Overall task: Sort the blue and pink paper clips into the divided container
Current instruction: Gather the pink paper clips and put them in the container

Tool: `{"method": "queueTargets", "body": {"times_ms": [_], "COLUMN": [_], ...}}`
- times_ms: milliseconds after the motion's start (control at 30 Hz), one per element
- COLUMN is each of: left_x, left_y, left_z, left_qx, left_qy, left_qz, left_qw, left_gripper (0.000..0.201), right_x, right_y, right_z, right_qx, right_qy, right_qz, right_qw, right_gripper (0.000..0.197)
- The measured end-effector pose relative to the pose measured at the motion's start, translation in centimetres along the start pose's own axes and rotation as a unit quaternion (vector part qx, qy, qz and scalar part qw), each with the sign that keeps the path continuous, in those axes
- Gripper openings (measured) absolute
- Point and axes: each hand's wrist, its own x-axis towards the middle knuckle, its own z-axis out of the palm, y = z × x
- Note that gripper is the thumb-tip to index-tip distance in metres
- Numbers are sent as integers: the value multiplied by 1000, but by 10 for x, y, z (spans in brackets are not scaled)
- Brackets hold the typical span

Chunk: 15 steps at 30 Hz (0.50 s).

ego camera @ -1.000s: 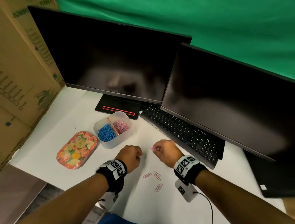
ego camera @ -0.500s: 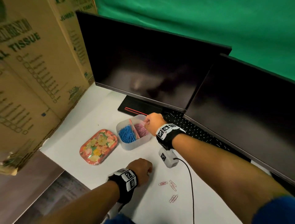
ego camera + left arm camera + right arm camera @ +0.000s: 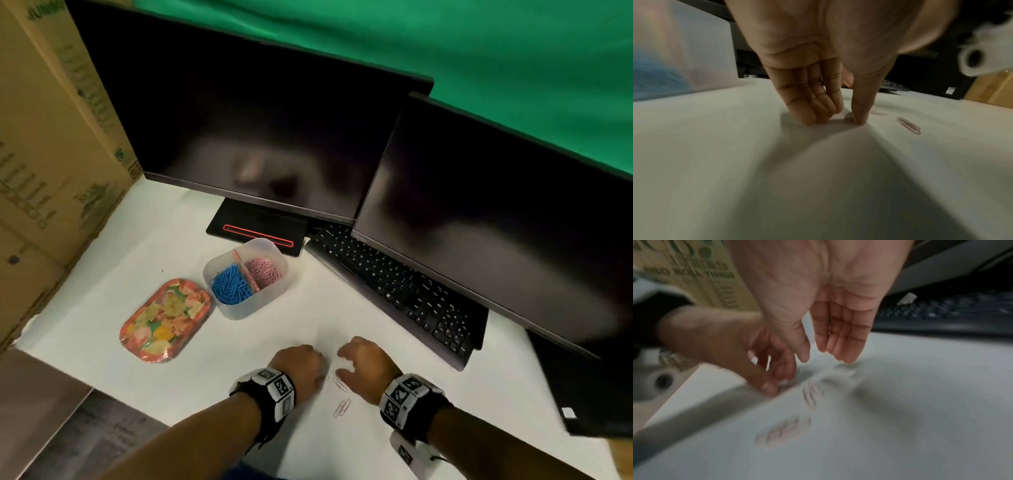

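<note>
Left hand (image 3: 301, 365) fingers (image 3: 818, 104) curled, tips pressing surface (image 3: 205, 370) – no clip visibly held. Right hand (image 3: 368, 368) relaxed, empty (loose pink clips (image 3: 342, 407) just beside).

Frosted translucent plastic divided container (image 3: 239, 308): smooth, matt walls. Blue paper clips (image 3: 230, 285) and pink paper clips (image 3: 263, 270) inside: coated wire, slight sheen. Loose pink wire paper clips (image 3: 342, 407) on white matt table surface (image 3: 359, 455). Floral rectangular tray (image 3: 165, 319): glossy. Brown corrugated cardboard box (image 3: 51, 164): matt. Black monitor screens (image 3: 260, 137): glossy, reflective. Black plastic keyboard (image 3: 400, 291): matt.
</note>
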Motion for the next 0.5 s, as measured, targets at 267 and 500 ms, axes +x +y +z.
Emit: {"method": "queueTargets", "body": {"times_ms": [267,500], "left_x": [3,1], "left_y": [22,31], "left_z": [1,0], "left_qx": [41,55], "left_qy": [-24,-30], "left_qz": [-33,-45], "left_qw": [998,997], "left_gripper": [26,28], "right_x": [-12,-9], "right_y": [-5,-13], "right_z": [37,36], "right_qx": [-37,-16], "right_qy": [12,8], "right_qz": [-9,27], "right_qw": [999,999], "right_gripper": [27,26]}}
